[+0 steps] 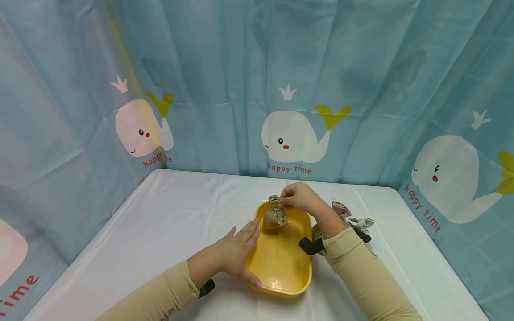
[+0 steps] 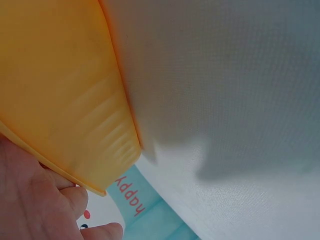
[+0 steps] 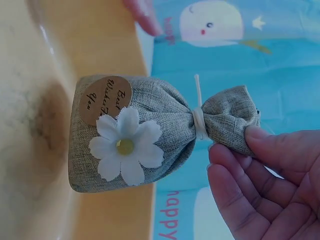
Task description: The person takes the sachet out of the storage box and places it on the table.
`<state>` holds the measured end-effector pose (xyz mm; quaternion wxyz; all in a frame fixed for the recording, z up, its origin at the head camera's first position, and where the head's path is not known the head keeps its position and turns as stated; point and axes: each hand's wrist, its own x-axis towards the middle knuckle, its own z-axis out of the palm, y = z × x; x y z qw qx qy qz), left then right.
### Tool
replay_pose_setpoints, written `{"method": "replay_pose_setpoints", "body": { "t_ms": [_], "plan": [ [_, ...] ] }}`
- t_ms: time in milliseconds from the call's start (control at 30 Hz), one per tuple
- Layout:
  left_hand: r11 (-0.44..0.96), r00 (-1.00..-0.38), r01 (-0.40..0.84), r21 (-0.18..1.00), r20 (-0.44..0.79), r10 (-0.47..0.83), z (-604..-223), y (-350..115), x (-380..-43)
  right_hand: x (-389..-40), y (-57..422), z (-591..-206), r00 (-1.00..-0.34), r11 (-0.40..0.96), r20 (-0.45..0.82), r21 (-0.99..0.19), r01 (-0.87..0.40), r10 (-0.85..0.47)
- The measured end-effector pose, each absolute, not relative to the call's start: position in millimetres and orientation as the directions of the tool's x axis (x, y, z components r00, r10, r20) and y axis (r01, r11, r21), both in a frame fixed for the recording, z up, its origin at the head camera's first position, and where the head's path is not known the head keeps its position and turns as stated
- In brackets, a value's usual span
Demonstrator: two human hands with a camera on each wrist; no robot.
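A small grey-green cloth sachet (image 3: 170,150) hangs from my right hand (image 1: 301,197), whose thumb and fingers pinch its gathered top. It bears a white fabric flower (image 3: 107,155) and a round brown label, and a white tie cinches its neck. In the head view the sachet (image 1: 275,217) is over the far end of a yellow plastic tray (image 1: 281,263); whether it touches the bottom is unclear. My left hand (image 1: 237,251) lies along the tray's left rim with fingers spread and thumb at the near left corner. In the left wrist view its fingers touch the rim from outside.
Right of the tray, partly behind my right forearm, lies a pile of more cloth pouches (image 1: 361,225), one with a pink top (image 1: 340,208). A white cloth covers the table (image 1: 192,214). Blue curtains (image 1: 209,89) with whale prints stand behind and at both sides.
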<state>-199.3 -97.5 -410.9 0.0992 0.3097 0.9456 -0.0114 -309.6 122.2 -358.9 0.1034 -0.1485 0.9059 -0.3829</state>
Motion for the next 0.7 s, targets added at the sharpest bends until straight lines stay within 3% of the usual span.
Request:
{"method": "replay_pose_setpoints", "body": {
  "t_ms": [700],
  "plan": [
    [0.807, -0.789, 0.589, 0.046, -0.183, 0.586, -411, -97, -200, -288, 164, -323, -0.937, 0.586, -0.006, -0.781, -0.214, -0.350]
  ]
}}
